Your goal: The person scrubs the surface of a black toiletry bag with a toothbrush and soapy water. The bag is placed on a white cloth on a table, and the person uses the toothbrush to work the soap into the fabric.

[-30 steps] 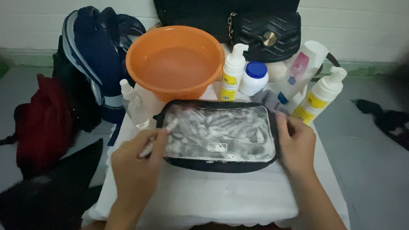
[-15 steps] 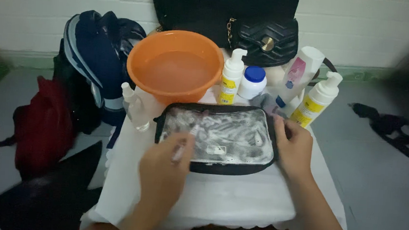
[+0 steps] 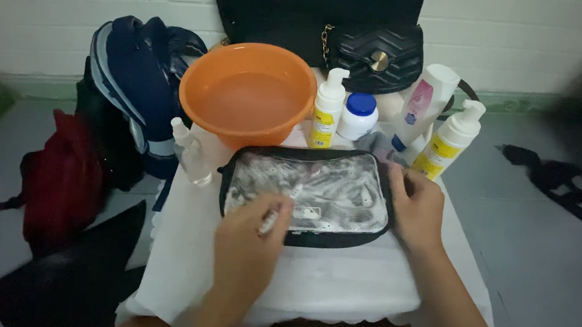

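Clear glossy plastic pouch [image 3: 306, 192] — foam-smeared, black cloth-edged — on matt white cloth [image 3: 337, 283]

Two bare hands and forearms come into the head view from the bottom edge. The left hand [image 3: 248, 239] is bare: no glove, no ring and no watch or strap shows at the wrist. Its forearm is uncovered as far as the lower edge, with no sleeve or cuff in sight. The right hand [image 3: 416, 210] is likewise bare, with short plain nails showing on the fingers and no jewellery to be seen. Its forearm runs bare down to the lower right corner, again without sleeve, band or bracelet. No clothing appears on either arm within the frame.
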